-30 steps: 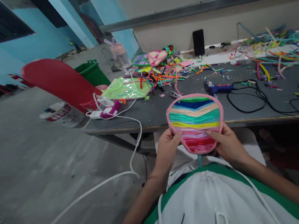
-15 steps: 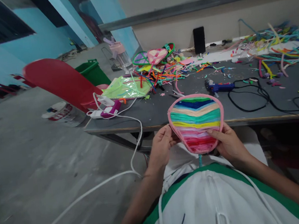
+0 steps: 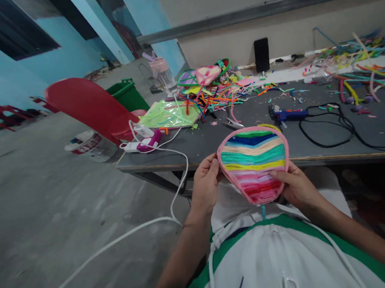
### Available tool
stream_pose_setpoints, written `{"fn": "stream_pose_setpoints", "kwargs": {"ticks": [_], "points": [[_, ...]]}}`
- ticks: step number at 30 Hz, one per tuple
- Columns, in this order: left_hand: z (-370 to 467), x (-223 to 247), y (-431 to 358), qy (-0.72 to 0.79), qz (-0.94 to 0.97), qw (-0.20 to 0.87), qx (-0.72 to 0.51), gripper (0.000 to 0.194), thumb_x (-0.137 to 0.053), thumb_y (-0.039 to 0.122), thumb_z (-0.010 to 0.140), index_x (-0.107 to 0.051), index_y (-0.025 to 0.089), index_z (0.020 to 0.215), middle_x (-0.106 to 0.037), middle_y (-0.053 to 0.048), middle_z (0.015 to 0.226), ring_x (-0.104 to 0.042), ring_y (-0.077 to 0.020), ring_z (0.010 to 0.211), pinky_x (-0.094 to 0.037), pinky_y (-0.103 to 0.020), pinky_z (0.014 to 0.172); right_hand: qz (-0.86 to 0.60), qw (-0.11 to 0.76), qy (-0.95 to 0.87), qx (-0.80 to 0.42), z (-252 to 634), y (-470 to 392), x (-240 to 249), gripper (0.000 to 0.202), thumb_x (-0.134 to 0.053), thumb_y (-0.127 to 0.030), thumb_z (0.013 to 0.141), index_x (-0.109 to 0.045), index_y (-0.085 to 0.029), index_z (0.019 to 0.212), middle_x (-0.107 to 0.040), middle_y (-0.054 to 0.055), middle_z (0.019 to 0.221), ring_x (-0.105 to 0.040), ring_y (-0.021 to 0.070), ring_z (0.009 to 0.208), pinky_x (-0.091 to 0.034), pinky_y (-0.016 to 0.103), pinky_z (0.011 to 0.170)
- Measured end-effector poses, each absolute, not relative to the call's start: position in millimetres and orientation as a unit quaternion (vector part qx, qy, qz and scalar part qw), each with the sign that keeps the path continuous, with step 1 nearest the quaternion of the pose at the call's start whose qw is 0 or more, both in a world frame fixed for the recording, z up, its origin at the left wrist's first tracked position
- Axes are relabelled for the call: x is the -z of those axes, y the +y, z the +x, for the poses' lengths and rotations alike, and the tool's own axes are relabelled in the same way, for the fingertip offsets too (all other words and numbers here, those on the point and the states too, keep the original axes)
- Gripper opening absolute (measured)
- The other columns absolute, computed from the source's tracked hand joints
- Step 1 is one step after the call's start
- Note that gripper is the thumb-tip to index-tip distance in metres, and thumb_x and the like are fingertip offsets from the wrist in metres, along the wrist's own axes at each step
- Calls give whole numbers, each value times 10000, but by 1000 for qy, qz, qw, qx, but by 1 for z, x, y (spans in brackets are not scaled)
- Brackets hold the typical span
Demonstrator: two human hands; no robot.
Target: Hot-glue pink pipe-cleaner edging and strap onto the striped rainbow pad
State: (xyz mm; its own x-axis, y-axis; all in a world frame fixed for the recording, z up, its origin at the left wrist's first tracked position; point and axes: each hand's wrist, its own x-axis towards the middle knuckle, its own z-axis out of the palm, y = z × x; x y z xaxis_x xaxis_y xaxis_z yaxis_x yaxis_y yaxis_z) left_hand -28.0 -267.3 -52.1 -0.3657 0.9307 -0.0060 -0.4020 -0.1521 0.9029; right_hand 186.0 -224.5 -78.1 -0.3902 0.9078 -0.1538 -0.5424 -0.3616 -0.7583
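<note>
A striped panel of multicoloured fuzzy strands in a rounded, tapering shape with a pink border (image 3: 253, 162) is the landmark; it is held at the near edge of a dark grey table (image 3: 200, 150), its narrower end toward the wearer. The right hand (image 3: 298, 187) is closed on the panel's right lower edge, thumb flat across the front and fingers behind. The left hand (image 3: 206, 181) is at the left edge, thumb and fingertips close together; whether they pinch the border or a strand beside it cannot be told. The step in hand appears to be handling or checking that edge; a next move there would call for a steady right grip and a light left fingertip touch. A yellow strand (image 3: 269, 127) shows past the panel's upper right edge; how it is held is hidden. Just beyond the panel lie grey scissors (image 3: 233, 124); beyond and to its right, a blue glue gun (image 3: 289, 114) and its looped black cord (image 3: 343, 121), which could snag a reach that way. Farther beyond are loose coloured strands (image 3: 223, 96) and a standing black phone (image 3: 262, 55). A white cable (image 3: 182, 177) hangs left of the panel, near the left forearm, and could catch it.
</note>
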Motion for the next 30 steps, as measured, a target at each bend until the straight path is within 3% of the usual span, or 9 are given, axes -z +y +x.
{"fn": "stream_pose_setpoints", "kwargs": {"ticks": [10,16,22,30], "points": [[-27,43,-257,468,324,420,-707,300,-726,349,784,-735,138,998,-751,-67,830,-692,-179,730,-558,-280,675,-281,429,-347,-786,183,-225,83,326,-787,-208,689,-690,-277,993,-755,1,1008,-708,230,908,-572,371,791],[-34,46,-257,482,324,429,-692,314,-746,351,762,-727,135,989,-749,-67,841,-690,-164,723,-561,-267,688,-257,445,-375,-772,187,-208,64,381,-706,-339,804,-635,-281,1174,-719,30,1141,-674,237,1029,-549,360,847],[-34,38,-249,489,378,420,-665,416,-716,359,786,-675,184,1161,-735,-78,1040,-691,-190,869,-560,-290,770,-289,499,-367,-730,179,-193,53,306,-705,-407,805,-702,-263,1075,-758,12,1020,-700,213,924,-547,328,830],[-30,35,-243,516,405,378,-654,402,-707,421,775,-722,174,1092,-750,-62,887,-696,-218,802,-561,-301,682,-305,497,-404,-705,174,-187,51,290,-728,-451,771,-733,-274,1001,-765,6,978,-707,230,890,-553,345,812]]}}
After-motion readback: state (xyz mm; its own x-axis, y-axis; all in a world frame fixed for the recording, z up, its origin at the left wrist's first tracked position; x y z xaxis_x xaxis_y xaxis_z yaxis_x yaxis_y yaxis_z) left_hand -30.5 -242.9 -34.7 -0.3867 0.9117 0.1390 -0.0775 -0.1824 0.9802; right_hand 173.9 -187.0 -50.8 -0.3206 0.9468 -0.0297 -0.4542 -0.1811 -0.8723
